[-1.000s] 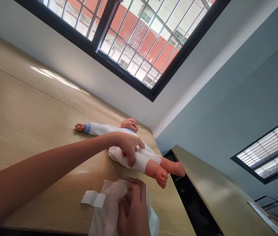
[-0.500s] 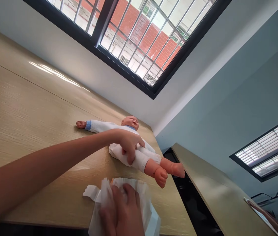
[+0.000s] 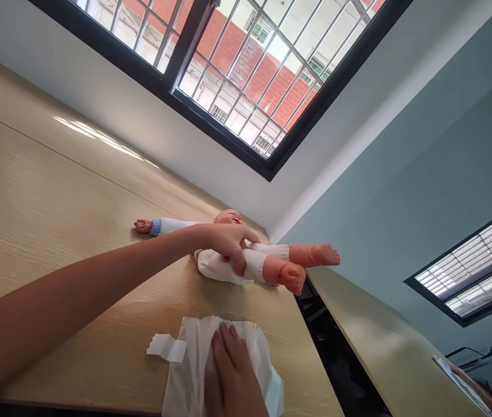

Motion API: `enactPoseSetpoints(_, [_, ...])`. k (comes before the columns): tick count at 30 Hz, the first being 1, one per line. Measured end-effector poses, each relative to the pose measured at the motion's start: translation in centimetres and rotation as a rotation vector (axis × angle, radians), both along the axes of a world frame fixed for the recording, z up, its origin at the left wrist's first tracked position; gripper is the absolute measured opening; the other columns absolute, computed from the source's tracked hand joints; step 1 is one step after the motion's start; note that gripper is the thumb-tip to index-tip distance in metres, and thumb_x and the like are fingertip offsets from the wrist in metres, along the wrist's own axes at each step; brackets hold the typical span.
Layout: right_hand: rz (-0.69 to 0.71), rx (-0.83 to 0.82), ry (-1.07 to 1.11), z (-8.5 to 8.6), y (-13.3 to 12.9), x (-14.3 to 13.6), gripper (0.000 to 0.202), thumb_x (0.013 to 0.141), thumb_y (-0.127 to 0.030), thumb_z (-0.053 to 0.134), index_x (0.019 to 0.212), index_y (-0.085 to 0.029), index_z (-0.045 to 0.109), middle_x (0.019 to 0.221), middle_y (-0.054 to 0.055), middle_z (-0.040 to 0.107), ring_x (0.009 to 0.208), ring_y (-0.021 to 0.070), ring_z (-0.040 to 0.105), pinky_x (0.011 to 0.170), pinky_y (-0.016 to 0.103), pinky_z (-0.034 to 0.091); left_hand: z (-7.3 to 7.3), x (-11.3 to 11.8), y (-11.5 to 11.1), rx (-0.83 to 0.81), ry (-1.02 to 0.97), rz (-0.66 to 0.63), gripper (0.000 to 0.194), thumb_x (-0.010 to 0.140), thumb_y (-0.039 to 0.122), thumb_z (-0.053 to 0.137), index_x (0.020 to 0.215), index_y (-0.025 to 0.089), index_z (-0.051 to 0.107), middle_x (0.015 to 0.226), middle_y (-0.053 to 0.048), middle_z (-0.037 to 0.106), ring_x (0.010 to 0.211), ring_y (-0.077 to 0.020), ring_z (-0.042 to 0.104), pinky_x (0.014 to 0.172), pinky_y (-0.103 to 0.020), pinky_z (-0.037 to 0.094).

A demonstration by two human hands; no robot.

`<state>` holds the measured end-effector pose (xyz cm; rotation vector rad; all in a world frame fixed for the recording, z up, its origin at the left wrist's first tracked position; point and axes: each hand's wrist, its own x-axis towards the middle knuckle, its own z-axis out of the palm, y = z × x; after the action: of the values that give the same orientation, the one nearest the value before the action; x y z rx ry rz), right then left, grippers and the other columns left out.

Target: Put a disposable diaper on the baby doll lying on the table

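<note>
A baby doll (image 3: 217,267) in white clothes with blue cuffs lies on its back on the wooden table, its head towards the wall. My left hand (image 3: 232,243) is closed round its trouser legs, and both bare feet stick up off the tabletop. Part of the doll's body is covered by my left forearm. Nearer the front edge lies a white diaper (image 3: 189,370), spread out, with one tape tab reaching left. My right hand (image 3: 234,370) rests flat on the diaper, fingers stretched forward.
The wooden table (image 3: 76,231) meets a white wall below a barred window (image 3: 246,75). Past its right edge is a dark gap (image 3: 336,353), then another wooden surface (image 3: 371,330) with papers or a folder (image 3: 460,379) on it.
My left hand has raised the doll's legs and shifted them right. My right hand has stopped its blurred motion and now lies flat on the diaper, which looks more spread out.
</note>
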<state>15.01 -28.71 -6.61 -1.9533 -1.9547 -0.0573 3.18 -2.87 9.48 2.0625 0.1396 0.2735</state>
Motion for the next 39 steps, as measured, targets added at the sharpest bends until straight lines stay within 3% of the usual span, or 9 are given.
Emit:
enactPoseSetpoints(3, [-0.113, -0.123, -0.089, 0.1, 0.2, -1.1, 0.061, 0.092, -0.041, 0.067, 0.151, -0.030, 0.055, 0.160, 0.012, 0.043, 0.148, 0.0506, 0.036, 0.112, 0.082, 0.030, 0.2, -0.2, 0.1, -0.031, -0.033, 0.038, 0.064, 0.051, 0.026, 0.087, 0.112, 0.022, 0.069, 0.073, 0.005, 0.064, 0.063, -0.0163, 0.056, 0.048, -0.023, 0.041])
enactPoseSetpoints(5, [-0.178, -0.187, -0.106, 0.6, 0.4, -1.9, 0.063, 0.091, -0.047, 0.068, 0.152, -0.036, 0.053, 0.162, 0.009, 0.039, 0.149, 0.0535, 0.030, 0.108, 0.087, 0.027, 0.4, -0.4, 0.1, -0.037, -0.027, 0.034, 0.065, 0.051, 0.026, 0.087, 0.113, 0.022, 0.069, 0.072, 0.005, 0.064, 0.063, -0.0168, 0.056, 0.049, -0.023, 0.040])
enactPoseSetpoints(11, [-0.178, -0.377, 0.000, 4.0, 1.6, -3.1, 0.063, 0.099, -0.047, 0.055, 0.159, -0.035, 0.041, 0.170, 0.001, 0.022, 0.157, 0.0451, 0.012, 0.119, 0.078, 0.016, 0.7, -0.4, 0.0, -0.011, -0.045, 0.016, 0.050, 0.053, 0.026, 0.084, 0.101, 0.021, 0.069, 0.071, 0.004, 0.063, 0.062, -0.0158, 0.053, 0.050, -0.023, 0.036])
enactPoseSetpoints(17, [-0.098, -0.509, 0.101, 6.6, 6.1, -2.6, 0.065, 0.102, -0.046, 0.045, 0.164, -0.030, 0.031, 0.174, 0.002, 0.010, 0.159, 0.0420, -0.001, 0.121, 0.075, 0.005, 1.0, -0.3, -0.4, 0.001, -0.032, 0.007, 0.047, 0.054, 0.023, 0.081, 0.098, 0.021, 0.067, 0.069, 0.005, 0.060, 0.061, -0.0154, 0.051, 0.050, -0.024, 0.034])
enactPoseSetpoints(23, [-0.050, -0.435, 0.101, 6.1, 11.3, -2.0, 0.069, 0.103, -0.053, 0.041, 0.165, -0.027, 0.026, 0.175, 0.007, 0.011, 0.159, 0.0450, 0.000, 0.119, 0.077, 0.003, 1.1, -0.6, -0.5, 0.099, -0.051, 0.045, 0.055, 0.053, 0.022, 0.083, 0.106, 0.023, 0.068, 0.079, 0.004, 0.063, 0.071, -0.0175, 0.055, 0.058, -0.025, 0.037])
enactPoseSetpoints(31, [-0.057, -0.397, 0.127, 4.9, 15.1, -2.6, 0.076, 0.101, -0.060, 0.041, 0.166, -0.024, 0.024, 0.175, 0.011, 0.010, 0.157, 0.0500, 0.002, 0.118, 0.079, 0.001, 2.4, -0.9, -0.1, 0.211, -0.140, 0.186, 0.060, 0.052, 0.025, 0.082, 0.111, 0.026, 0.073, 0.085, 0.001, 0.062, 0.100, -0.0264, 0.056, 0.071, -0.024, 0.042])
enactPoseSetpoints(39, [-0.046, -0.333, 0.108, 4.5, 15.2, -4.8, 0.075, 0.102, -0.061, 0.040, 0.164, -0.020, 0.029, 0.172, 0.018, 0.015, 0.156, 0.0516, 0.005, 0.115, 0.082, 0.007, 2.5, -1.0, 1.1, -0.007, -0.195, 0.100, 0.064, 0.053, 0.017, 0.082, 0.115, 0.022, 0.069, 0.087, 0.002, 0.063, 0.073, -0.0178, 0.061, 0.055, -0.022, 0.042])
